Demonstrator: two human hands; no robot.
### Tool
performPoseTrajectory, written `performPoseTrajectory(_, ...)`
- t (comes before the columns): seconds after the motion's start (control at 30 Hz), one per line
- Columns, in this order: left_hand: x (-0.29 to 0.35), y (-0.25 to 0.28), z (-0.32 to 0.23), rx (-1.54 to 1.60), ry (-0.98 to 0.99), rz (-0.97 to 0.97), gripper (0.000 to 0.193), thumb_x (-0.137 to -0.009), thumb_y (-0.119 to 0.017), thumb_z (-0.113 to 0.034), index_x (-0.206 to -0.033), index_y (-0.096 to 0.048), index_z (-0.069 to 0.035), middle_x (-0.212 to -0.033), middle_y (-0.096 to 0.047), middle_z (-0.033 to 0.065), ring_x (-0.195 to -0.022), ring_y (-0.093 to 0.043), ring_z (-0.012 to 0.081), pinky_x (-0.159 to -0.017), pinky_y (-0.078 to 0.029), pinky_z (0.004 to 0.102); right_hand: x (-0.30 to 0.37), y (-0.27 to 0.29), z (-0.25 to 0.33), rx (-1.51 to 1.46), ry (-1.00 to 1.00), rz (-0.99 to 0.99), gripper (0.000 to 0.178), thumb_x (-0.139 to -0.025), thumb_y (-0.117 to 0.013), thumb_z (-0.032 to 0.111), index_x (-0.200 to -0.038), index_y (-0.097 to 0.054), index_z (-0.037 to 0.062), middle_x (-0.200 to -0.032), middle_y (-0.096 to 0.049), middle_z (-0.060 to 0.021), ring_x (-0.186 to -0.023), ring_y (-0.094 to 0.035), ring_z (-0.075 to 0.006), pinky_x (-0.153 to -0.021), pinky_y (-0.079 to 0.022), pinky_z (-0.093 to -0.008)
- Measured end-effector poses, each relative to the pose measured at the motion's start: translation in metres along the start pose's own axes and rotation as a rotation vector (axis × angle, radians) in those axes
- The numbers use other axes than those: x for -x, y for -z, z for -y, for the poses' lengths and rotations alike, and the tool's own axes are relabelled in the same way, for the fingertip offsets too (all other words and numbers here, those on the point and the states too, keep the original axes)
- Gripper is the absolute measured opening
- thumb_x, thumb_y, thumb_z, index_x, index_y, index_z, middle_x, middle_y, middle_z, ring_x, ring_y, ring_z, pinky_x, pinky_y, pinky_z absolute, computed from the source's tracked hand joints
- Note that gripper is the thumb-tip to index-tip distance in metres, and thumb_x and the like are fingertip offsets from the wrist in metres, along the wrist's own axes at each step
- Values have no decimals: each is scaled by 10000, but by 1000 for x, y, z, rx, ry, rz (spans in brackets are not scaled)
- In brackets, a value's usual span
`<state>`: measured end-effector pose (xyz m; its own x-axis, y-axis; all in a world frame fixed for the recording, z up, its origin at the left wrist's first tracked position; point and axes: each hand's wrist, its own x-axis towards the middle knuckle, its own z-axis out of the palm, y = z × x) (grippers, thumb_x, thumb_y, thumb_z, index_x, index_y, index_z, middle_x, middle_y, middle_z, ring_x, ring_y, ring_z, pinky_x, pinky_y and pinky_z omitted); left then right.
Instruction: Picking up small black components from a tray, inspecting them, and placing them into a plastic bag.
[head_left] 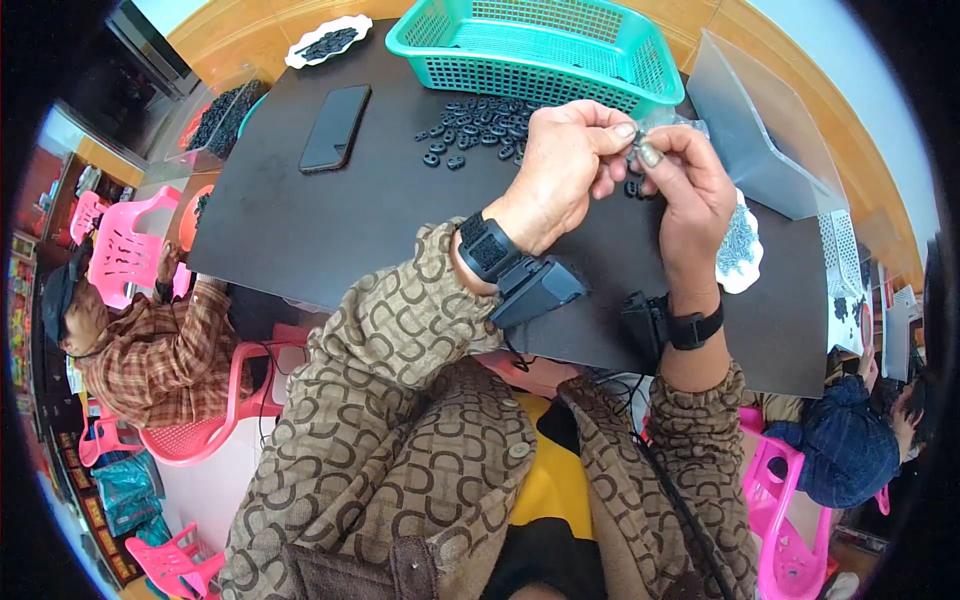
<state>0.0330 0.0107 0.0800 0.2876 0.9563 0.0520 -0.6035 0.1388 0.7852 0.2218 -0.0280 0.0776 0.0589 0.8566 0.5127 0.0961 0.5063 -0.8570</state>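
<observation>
Over the far right part of the dark table, my left hand (560,160) and my right hand (695,190) meet with pinched fingertips. Between them is something small, mostly hidden by the fingers, so its kind cannot be made out. Just left of my left hand lies a loose pile of small black oval pieces with two holes (480,127). A few more black pieces (633,188) lie under my fingers. Close to my right wrist, a white dish (750,275) holds many tiny silvery pieces (737,240).
A green basket (530,75) stands at the far edge beside a clear plastic bin (765,130). To the left are a black phone (335,128) and a white dish of black parts (328,42). Other people sit at left (160,365) and right (845,440), near pink chairs (790,530).
</observation>
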Motion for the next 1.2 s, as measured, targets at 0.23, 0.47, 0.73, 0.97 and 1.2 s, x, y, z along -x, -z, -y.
performPoseTrajectory(0.23, 9, -13, 3, 72, 10, -5, 96, -1178, -821, -20, -1223, -829, 64, -921, -807, 80, -702, -723, 125, -573, -571, 277, 1, -1, -12, -173, -6, -87, 85, -1166, -801, 49, -1212, -835, -15, -1060, -808, 0, -864, -682, -59, -774, -533, -232)
performPoseTrajectory(0.47, 4, -6, 5, 68, -86, 21, 134, -1184, -831, -85, -1192, -836, 49, -917, -807, 72, -694, -711, 116, -565, -531, 265, 1, -3, -3, -211, -27, -60, 103, -1174, -797, 33, -1248, -833, -29, -1084, -830, -37, -867, -710, -88, -788, -551, -241)
performPoseTrajectory(0.73, 6, -12, 9, -1, -106, 72, 196, -1213, -832, -137, -1276, -827, 48, -1023, -839, 99, -766, -748, 138, -575, -546, 283, -4, 3, 0, -299, -48, -115, 118, -1188, -807, 50, -1268, -821, -36, -1082, -852, -66, -862, -729, -91, -782, -568, -239)
performPoseTrajectory(0.97, 8, -27, 5, 4, -128, 96, 178, -1206, -832, -78, -1315, -824, 63, -1072, -865, 121, -805, -786, 145, -598, -605, 278, -9, 11, 1, -311, -25, -126, 118, -1187, -811, 42, -1278, -822, -32, -1087, -876, -83, -849, -742, -92, -773, -569, -235)
performPoseTrajectory(1.2, 9, -30, 3, -36, -164, 108, 184, -1209, -828, -94, -1307, -826, 62, -1084, -871, 130, -807, -783, 142, -585, -602, 281, -7, 11, 4, -213, 26, -142, 131, -1202, -808, 65, -1285, -815, -36, -1098, -877, -77, -871, -756, -88, -763, -577, -230)
